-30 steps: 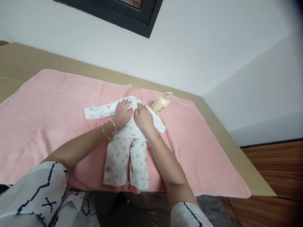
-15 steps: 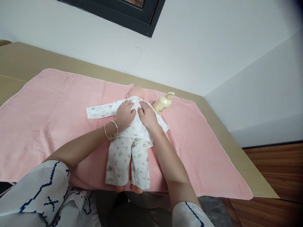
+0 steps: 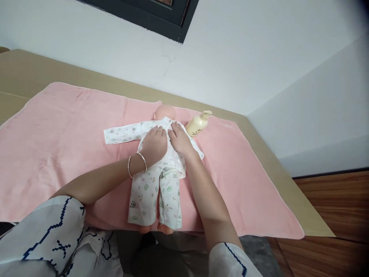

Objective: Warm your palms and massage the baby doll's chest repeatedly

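A baby doll in white printed pyjamas lies face down on a pink towel, head toward the wall, feet at the near edge. My left hand, with two bangles on the wrist, lies flat on the doll's back, fingers stretched out. My right hand rests flat beside it on the right side of the back, fingers toward the collar. One pyjama sleeve stretches out to the left.
A cream pump bottle lies on the towel just right of the doll's head. The towel covers a tan table against a white wall. A dark window frame is above. Wooden floor shows at the right.
Both hands have slid a little along the doll's back; the left hand sits lower, nearer the waist. The doll and bottle have stayed in place.
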`<state>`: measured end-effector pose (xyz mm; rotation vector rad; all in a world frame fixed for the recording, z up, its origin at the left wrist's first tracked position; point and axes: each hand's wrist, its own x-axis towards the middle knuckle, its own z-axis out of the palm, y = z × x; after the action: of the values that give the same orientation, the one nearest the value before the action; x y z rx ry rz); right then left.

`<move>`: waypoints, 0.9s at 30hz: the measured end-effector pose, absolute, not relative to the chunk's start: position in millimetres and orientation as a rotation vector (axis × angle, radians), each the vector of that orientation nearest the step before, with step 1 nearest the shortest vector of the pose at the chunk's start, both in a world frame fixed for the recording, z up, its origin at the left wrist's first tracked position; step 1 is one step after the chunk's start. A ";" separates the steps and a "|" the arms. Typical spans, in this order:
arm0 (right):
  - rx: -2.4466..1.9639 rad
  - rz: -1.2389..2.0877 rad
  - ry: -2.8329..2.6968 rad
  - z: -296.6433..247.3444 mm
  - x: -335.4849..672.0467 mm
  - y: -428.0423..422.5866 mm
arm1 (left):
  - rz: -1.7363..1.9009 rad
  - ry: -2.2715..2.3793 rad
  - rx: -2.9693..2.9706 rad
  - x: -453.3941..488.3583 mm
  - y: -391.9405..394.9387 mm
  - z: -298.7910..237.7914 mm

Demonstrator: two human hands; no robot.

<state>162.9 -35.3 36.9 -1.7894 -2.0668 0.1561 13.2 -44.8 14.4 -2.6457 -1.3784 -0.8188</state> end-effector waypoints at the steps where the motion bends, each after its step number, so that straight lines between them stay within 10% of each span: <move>1: -1.832 0.140 -2.065 36.6 158.8 -37.3 | -0.845 -1.394 -2.653 11.5 -40.7 14.5; 27: -1.767 0.034 -1.855 10.1 140.6 -36.4 | -1.494 -1.648 -2.524 9.2 -1.0 -22.9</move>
<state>140.6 -36.4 10.1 -1.7675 -1.8549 0.0336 9.2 -1.0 -22.9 -2.5236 -1.6480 -1.4935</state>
